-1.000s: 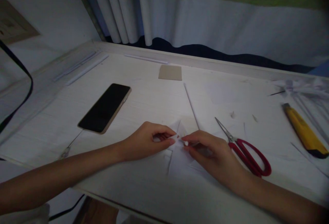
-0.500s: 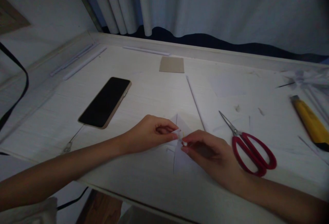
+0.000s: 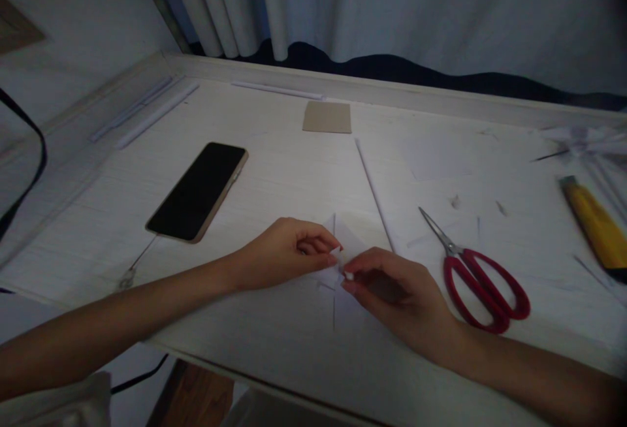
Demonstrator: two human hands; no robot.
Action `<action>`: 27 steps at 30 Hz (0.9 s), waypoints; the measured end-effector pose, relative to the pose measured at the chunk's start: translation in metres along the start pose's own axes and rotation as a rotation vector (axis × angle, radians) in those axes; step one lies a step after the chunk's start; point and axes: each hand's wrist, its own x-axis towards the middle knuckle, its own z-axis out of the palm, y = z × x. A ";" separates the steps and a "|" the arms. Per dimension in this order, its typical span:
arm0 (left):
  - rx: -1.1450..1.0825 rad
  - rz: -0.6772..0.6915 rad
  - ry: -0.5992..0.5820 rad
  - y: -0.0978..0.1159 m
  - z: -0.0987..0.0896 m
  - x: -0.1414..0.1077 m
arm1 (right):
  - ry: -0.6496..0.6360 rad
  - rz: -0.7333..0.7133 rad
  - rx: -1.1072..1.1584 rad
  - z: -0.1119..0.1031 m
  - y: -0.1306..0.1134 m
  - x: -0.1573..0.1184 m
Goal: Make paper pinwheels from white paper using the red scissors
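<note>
The work looks partway along: a white paper piece (image 3: pixel 345 234) already stands in raised flaps just left of the scissors (image 3: pixel 453 251), and its middle is what both hands are busy with, so I judge the joining there to be unfinished. The left hand (image 3: pixel 285 254), farther left of the scissors, pinches a corner of that paper between thumb and fingers; the right hand (image 3: pixel 406 290), just beside the scissors on their left, grasps a small white bit (image 3: pixel 349 277) in its fingertips at the paper's middle. Whether bit and paper are fastened I cannot tell. Beyond the scissors to the left lies 1 white rod (image 3: pixel 375 195), apparently unused so far. For room, the bare tabletop (image 3: pixel 289 172) far left of the scissors, running to the phone (image 3: pixel 198 192), is widest. Right of the scissors, the yellow cutter (image 3: pixel 592 221) would limit a sideways swing, and the right forearm passes close by the handles. The table's front edge runs nearer the person than the scissors, leaving a strip before the paper.
</note>
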 end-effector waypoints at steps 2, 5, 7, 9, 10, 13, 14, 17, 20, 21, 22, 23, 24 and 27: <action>-0.046 -0.027 -0.005 -0.001 0.000 0.000 | -0.003 -0.002 -0.004 0.000 0.000 0.000; -0.070 -0.046 -0.006 -0.001 0.000 0.000 | -0.025 0.007 -0.012 0.000 -0.002 0.001; -0.078 -0.052 -0.013 -0.001 0.000 0.000 | -0.035 0.012 -0.016 0.000 -0.002 0.002; -0.092 -0.049 -0.031 0.000 0.000 0.000 | -0.031 0.011 -0.017 0.001 -0.003 0.002; -0.098 -0.045 -0.044 0.000 0.001 0.000 | -0.026 0.008 -0.016 0.001 -0.003 0.002; -0.107 -0.041 -0.067 0.000 0.001 -0.001 | -0.020 0.004 -0.019 0.001 -0.002 0.002; -0.106 -0.040 -0.068 0.000 0.001 -0.001 | -0.019 0.005 -0.019 0.001 -0.002 0.001; -0.092 -0.034 -0.066 0.001 0.001 -0.001 | -0.029 0.010 -0.012 0.001 -0.002 0.001; -0.057 -0.015 -0.073 0.003 0.001 -0.001 | -0.029 0.008 -0.012 0.000 -0.002 0.001; -0.042 -0.007 -0.073 0.003 0.000 -0.001 | -0.027 0.006 -0.018 0.000 -0.002 0.001; -0.025 0.001 -0.070 0.004 0.000 -0.001 | -0.024 0.002 -0.025 0.000 -0.002 0.001; -0.009 0.008 -0.067 0.004 0.000 -0.001 | -0.026 -0.004 -0.031 0.000 -0.003 0.001; 0.005 0.012 -0.064 0.004 -0.001 -0.001 | -0.027 -0.006 -0.035 0.000 -0.003 0.001; 0.022 0.024 -0.064 0.003 -0.001 0.000 | -0.032 -0.002 -0.045 0.000 -0.003 0.001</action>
